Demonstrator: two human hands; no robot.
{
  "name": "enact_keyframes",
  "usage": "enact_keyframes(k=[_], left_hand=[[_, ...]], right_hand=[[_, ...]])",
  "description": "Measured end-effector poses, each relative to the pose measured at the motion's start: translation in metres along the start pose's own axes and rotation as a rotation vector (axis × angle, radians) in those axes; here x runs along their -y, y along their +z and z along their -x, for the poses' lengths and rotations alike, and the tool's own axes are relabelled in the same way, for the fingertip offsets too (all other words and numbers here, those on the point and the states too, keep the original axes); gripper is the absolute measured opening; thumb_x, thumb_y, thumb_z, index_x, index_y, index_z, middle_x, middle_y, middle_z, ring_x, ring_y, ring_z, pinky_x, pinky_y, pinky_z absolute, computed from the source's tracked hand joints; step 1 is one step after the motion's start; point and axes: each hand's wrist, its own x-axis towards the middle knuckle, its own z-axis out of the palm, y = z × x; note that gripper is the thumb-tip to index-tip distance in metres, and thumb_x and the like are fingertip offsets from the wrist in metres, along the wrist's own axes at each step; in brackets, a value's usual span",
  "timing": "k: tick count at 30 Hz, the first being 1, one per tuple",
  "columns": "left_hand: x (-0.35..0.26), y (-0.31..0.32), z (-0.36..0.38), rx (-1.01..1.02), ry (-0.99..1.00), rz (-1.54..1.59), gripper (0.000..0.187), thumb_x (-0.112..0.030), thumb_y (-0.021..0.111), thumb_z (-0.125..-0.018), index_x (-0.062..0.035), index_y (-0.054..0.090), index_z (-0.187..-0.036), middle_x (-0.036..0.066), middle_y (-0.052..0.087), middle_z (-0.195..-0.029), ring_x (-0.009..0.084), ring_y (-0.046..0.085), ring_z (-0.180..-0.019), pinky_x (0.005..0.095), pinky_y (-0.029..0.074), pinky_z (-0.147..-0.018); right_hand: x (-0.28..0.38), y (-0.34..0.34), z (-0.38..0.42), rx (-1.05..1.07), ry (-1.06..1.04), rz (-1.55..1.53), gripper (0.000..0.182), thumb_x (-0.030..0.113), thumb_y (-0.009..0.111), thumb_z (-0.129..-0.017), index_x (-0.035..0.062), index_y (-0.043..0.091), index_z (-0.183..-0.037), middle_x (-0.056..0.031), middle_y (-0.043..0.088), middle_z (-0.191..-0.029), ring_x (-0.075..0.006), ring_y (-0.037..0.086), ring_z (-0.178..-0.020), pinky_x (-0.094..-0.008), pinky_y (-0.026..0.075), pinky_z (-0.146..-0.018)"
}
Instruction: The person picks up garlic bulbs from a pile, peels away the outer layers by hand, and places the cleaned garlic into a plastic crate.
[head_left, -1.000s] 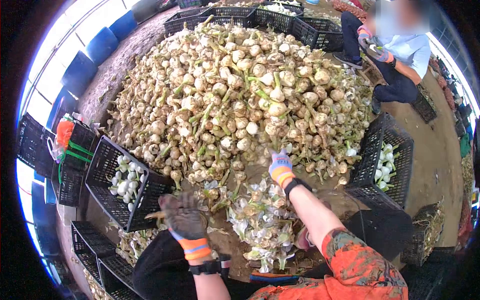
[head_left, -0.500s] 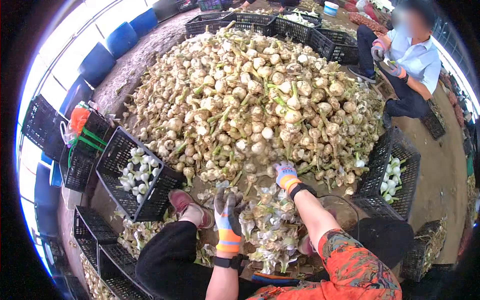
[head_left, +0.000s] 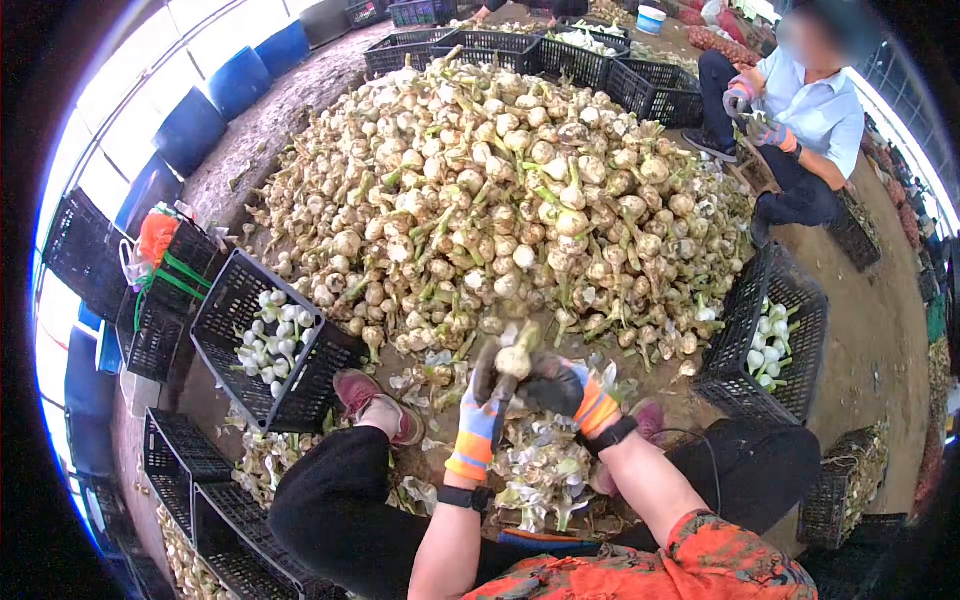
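A garlic bulb (head_left: 514,360) with a short stem is held between my two gloved hands, in front of the pile's near edge. My left hand (head_left: 484,395), in a grey-palmed glove with an orange cuff, closes on the bulb from the left. From the other side my right hand (head_left: 562,386) grips it with dark, curled fingers, partly blurred. Beyond them rises a large heap of unpeeled garlic bulbs (head_left: 500,200) with stems and dirty skins. Loose garlic skins (head_left: 540,465) lie on the ground below my hands, between my feet.
Black crates with cleaned white garlic stand at my left (head_left: 222,345) and right (head_left: 800,375). More black crates (head_left: 655,95) line the heap's far side. A co-worker (head_left: 815,115) sits at the far right, gloved hands together. Blue barrels (head_left: 190,130) line the left wall.
My right hand has pulled back from the heap's edge to meet my left hand, which has risen slightly. A garlic bulb now shows between them.
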Motion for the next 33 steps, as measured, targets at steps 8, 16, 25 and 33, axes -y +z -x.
enact_keyframes(k=[8,16,25,33], left_hand=[[-0.026,0.008,0.018,-0.061,0.187,-0.091,0.058,0.011,0.057,-0.076,0.0000,0.038,-0.130,0.009,0.045,-0.129,0.0181,0.047,-0.115,0.0305,0.040,-0.096],[-0.035,0.015,0.030,-0.065,0.269,-0.007,0.058,0.013,0.061,-0.071,-0.0004,0.045,-0.125,0.009,0.050,-0.123,0.0199,0.049,-0.112,0.0328,0.043,-0.093],[-0.044,0.015,0.031,-0.081,0.303,-0.058,0.052,0.011,0.058,-0.075,-0.0014,0.045,-0.123,0.009,0.049,-0.122,0.0206,0.051,-0.109,0.0335,0.044,-0.092],[-0.039,0.013,0.030,-0.092,0.266,0.050,0.047,-0.001,0.060,-0.083,-0.0041,0.040,-0.125,0.008,0.051,-0.117,0.0202,0.054,-0.103,0.0346,0.047,-0.088]], right_hand=[[0.027,0.032,-0.013,-0.424,0.252,-0.369,0.031,0.020,0.068,-0.080,0.0049,0.058,-0.104,-0.0013,0.062,-0.091,-0.0098,0.057,-0.072,-0.0220,0.046,-0.062],[0.042,0.046,-0.007,-0.352,0.119,-0.429,0.036,0.016,0.070,-0.078,0.0003,0.056,-0.107,-0.0064,0.063,-0.101,-0.0138,0.059,-0.094,-0.0273,0.047,-0.083],[0.077,0.048,-0.006,-0.230,0.100,-0.494,0.046,0.025,0.069,-0.079,0.0004,0.051,-0.112,-0.0052,0.063,-0.101,-0.0115,0.060,-0.088,-0.0261,0.047,-0.077],[0.078,0.041,-0.007,-0.311,0.284,-0.244,0.028,0.010,0.068,-0.077,-0.0005,0.060,-0.102,-0.0056,0.065,-0.093,-0.0114,0.060,-0.081,-0.0242,0.047,-0.075]])
